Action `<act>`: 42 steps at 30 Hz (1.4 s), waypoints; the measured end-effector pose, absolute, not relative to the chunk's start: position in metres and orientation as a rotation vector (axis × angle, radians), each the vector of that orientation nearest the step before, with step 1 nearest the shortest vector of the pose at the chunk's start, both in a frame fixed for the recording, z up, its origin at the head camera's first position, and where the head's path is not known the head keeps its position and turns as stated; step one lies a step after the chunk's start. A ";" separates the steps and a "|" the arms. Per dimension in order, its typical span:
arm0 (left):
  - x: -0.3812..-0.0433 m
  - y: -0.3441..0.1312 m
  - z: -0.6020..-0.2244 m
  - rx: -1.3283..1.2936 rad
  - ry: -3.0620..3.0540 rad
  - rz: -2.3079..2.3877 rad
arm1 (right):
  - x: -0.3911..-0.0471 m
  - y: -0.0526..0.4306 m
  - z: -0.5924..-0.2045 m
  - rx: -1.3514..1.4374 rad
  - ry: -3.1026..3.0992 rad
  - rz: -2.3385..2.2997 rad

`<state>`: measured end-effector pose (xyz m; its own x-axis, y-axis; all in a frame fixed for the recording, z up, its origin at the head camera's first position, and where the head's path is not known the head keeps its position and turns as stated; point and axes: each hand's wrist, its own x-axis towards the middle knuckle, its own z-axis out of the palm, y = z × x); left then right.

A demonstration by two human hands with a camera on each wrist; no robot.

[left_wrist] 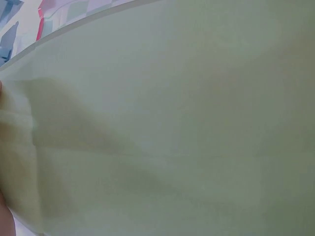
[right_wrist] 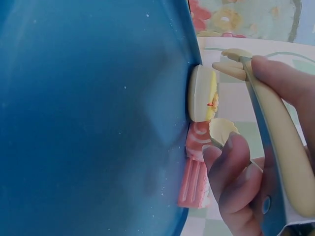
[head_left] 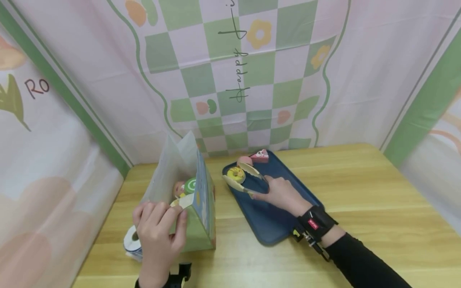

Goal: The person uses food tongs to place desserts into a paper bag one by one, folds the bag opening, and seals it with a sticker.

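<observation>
Paper roll [head_left: 132, 239] sits well left of the blue tray [head_left: 264, 228]; nearer it, the left hand [head_left: 158, 228], fingers curled, grips the rim of a paper bag [head_left: 198, 236] of toys [head_left: 190, 186]. At the tray's far end lie a yellow toy doughnut [head_left: 236, 174], pink swirl toy [head_left: 245, 160] and pink cake slice [head_left: 261, 156]. Over the tray, the right hand [head_left: 282, 194] curls round tongs [head_left: 233, 184], their tips spread near the doughnut.

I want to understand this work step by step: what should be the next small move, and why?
Probably the right hand should close the cream-and-silver tongs on the round yellow-topped donut: they stand open, apparently with the donut between their ends, over the dark blue rectangular tray. The left hand holds the open green paper bag by its rim.
</observation>
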<state>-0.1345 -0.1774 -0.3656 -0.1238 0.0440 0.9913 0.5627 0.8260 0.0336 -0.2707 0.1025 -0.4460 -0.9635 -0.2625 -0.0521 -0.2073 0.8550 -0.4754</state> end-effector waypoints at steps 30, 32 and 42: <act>-0.135 -0.178 -0.365 -0.480 -1.656 -0.465 | -0.265 0.098 -0.458 -0.402 3.038 -0.563; -0.135 -0.178 -0.365 -0.480 -1.658 -0.465 | -0.265 0.098 -0.459 -0.402 3.039 -0.558; -0.135 -0.177 -0.364 -0.489 -1.646 -0.468 | -0.265 0.099 -0.464 -0.405 3.027 -0.572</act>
